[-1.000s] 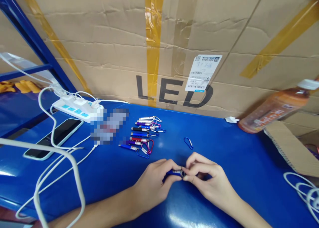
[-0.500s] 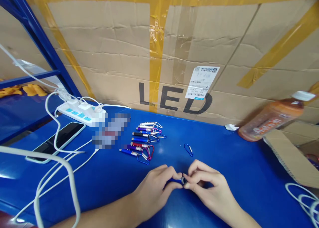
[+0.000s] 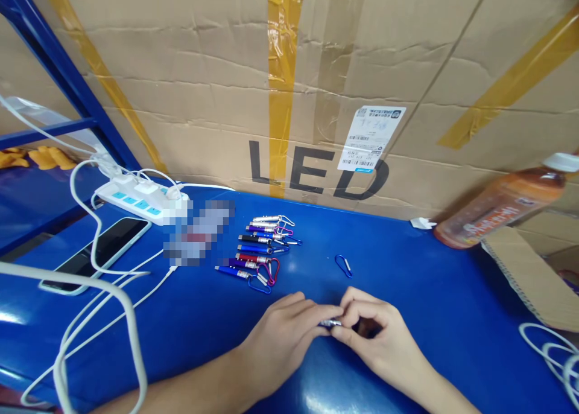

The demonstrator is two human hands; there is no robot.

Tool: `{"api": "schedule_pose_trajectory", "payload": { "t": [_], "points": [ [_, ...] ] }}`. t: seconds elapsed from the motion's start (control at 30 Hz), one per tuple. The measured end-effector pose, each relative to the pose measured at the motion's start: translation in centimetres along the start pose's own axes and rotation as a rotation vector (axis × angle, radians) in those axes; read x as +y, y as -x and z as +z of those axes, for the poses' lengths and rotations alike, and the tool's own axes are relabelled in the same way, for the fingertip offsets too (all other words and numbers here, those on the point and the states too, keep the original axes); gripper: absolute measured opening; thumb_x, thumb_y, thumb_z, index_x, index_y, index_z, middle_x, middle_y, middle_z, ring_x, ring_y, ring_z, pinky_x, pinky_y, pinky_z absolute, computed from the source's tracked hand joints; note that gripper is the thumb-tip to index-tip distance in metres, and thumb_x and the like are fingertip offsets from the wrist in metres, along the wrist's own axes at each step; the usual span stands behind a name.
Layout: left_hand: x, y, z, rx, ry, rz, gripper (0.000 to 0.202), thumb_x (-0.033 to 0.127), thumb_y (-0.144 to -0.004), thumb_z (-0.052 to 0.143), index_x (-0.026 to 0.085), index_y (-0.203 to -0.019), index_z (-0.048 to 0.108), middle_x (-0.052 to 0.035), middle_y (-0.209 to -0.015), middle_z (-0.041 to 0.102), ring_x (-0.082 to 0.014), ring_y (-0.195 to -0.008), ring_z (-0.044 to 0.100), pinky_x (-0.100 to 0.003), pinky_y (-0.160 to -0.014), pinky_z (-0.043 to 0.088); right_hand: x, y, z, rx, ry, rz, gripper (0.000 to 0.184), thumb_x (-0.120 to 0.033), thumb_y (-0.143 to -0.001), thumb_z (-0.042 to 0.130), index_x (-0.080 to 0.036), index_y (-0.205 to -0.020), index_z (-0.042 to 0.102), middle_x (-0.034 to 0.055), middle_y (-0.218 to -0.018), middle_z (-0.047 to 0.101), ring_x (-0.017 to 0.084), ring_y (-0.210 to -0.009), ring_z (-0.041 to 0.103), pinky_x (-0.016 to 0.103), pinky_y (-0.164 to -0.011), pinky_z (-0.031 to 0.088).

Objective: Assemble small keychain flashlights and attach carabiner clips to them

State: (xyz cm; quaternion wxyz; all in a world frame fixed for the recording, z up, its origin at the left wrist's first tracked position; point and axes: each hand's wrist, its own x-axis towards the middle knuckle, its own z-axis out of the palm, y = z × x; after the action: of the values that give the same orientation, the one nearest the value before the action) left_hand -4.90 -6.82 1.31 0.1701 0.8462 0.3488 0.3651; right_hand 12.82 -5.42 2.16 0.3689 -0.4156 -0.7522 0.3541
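Cardboard (image 3: 203,100) printed LED backs a glossy blue counter (image 3: 438,311). At near centre, the left hand (image 3: 284,341) pinches a keychain flashlight (image 3: 330,323); the right hand (image 3: 393,338) pinches its silver right end. With so little surface between fingertips, it could slip and drop. A loose blue carabiner (image 3: 338,268) lies just beyond. Against half a second ago, the left fingers cover more barrel, and its round end no longer shows.

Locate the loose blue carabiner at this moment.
In the head view, the loose blue carabiner lies on the blue table right of centre, just beyond the right hand and to the right of the row of pen-shaped items.
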Motion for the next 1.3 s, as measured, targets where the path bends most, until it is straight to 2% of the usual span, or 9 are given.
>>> {"api": "schedule_pose_trajectory", "payload": {
  "t": [0.07, 0.17, 0.3, 0.4, 0.5, 0.6, 0.93, 1.17, 1.3],
  "points": [
    [0.0, -0.1, -0.1, -0.029, 0.017, 0.003, 0.025, 0.018, -0.096, 0.035, 0.019, -0.103, 0.060, -0.0011, -0.085, 0.071, -0.0131, -0.069, 0.062, -0.026, -0.071, 0.047, 0.0, 0.1, 0.0, -0.003, 0.025, -0.007, 0.033, -0.028, -0.075, 0.065, -0.014, -0.049, 0.051, 0.0004, -0.057, 0.050, 0.008, -0.047, 0.047, 0.017, -0.039, 0.035],
    [0.0, -0.1, -0.1, -0.027, 0.053, -0.090, 0.022, 0.015, -0.093, 0.041, 0.020, -0.096, 0.062, -0.0004, -0.081, 0.070, -0.0139, -0.070, 0.061, -0.025, -0.069, 0.047, 0.0, 0.1, -0.2, 0.028, 0.077, -0.061, 0.032, -0.030, -0.075, 0.067, -0.015, -0.050, 0.054, 0.0008, -0.057, 0.052, 0.008, -0.046, 0.048, 0.016, -0.039, 0.038],
    [0.2, -0.1, 0.0, -0.017, 0.105, -0.231, 0.017, 0.012, -0.089, 0.048, 0.019, -0.095, 0.062, -0.0002, -0.082, 0.068, -0.0139, -0.074, 0.061, -0.022, -0.069, 0.046, 0.2, 0.1, -0.5, 0.135, 0.111, -0.131, 0.012, -0.025, -0.070, 0.072, -0.015, -0.074, 0.066, 0.0029, -0.070, 0.058, 0.007, -0.046, 0.050, 0.016, -0.038, 0.042],
    [0.3, -0.2, 0.0, -0.030, 0.139, -0.274, 0.017, 0.012, -0.088, 0.049, 0.018, -0.098, 0.061, -0.0014, -0.086, 0.068, -0.0137, -0.076, 0.062, -0.021, -0.071, 0.046, 0.4, 0.1, -0.7, 0.146, 0.060, -0.211, 0.012, -0.019, -0.072, 0.071, -0.017, -0.083, 0.070, 0.0035, -0.074, 0.059, 0.006, -0.047, 0.052, 0.016, -0.039, 0.043],
    [0.3, -0.3, 0.0, -0.073, 0.148, -0.284, 0.018, 0.012, -0.089, 0.047, 0.017, -0.099, 0.061, -0.0024, -0.087, 0.068, -0.0145, -0.076, 0.062, -0.021, -0.071, 0.046, 0.4, 0.0, -0.8, 0.126, 0.014, -0.262, 0.003, -0.018, -0.073, 0.070, -0.018, -0.075, 0.073, 0.0037, -0.073, 0.059, 0.007, -0.050, 0.053, 0.017, -0.040, 0.043],
    [0.2, -0.4, -0.2, -0.135, 0.161, -0.300, 0.020, 0.012, -0.089, 0.046, 0.017, -0.101, 0.061, -0.0027, -0.088, 0.068, -0.0152, -0.078, 0.062, -0.022, -0.072, 0.046, 0.3, -0.1, -0.9, 0.093, -0.020, -0.232, 0.008, -0.022, -0.074, 0.070, -0.018, -0.068, 0.073, 0.0042, -0.071, 0.059, 0.009, -0.053, 0.055, 0.017, -0.041, 0.042],
    [-0.3, -0.4, -0.1, -0.257, 0.262, -0.314, 0.021, 0.012, -0.091, 0.037, 0.019, -0.102, 0.054, -0.0036, -0.095, 0.067, -0.0157, -0.087, 0.063, -0.025, -0.076, 0.047, 1.0, -0.2, -1.1, -0.020, -0.224, 0.083, 0.021, -0.031, -0.075, 0.068, -0.016, -0.060, 0.071, 0.0013, -0.071, 0.054, 0.003, -0.045, 0.048, 0.014, -0.035, 0.039],
    [0.0, 0.1, 0.2, -0.290, 0.299, -0.338, 0.011, 0.014, -0.091, 0.036, 0.020, -0.090, 0.045, -0.0074, -0.099, 0.068, -0.0200, -0.092, 0.066, -0.030, -0.075, 0.050, 0.9, -0.1, -1.0, -0.023, -0.144, -0.020, 0.025, -0.030, -0.078, 0.066, -0.017, -0.057, 0.070, 0.0017, -0.066, 0.055, 0.007, -0.053, 0.051, 0.017, -0.042, 0.041],
    [0.0, 0.2, 0.3, -0.226, 0.288, -0.278, 0.012, 0.013, -0.090, 0.037, 0.020, -0.086, 0.045, -0.0069, -0.091, 0.068, -0.0202, -0.093, 0.066, -0.029, -0.074, 0.051, 0.5, -0.2, -0.8, 0.010, -0.127, -0.083, 0.024, -0.024, -0.077, 0.067, -0.015, -0.054, 0.067, 0.0011, -0.062, 0.056, 0.007, -0.055, 0.054, 0.019, -0.051, 0.045]
  ]
}}
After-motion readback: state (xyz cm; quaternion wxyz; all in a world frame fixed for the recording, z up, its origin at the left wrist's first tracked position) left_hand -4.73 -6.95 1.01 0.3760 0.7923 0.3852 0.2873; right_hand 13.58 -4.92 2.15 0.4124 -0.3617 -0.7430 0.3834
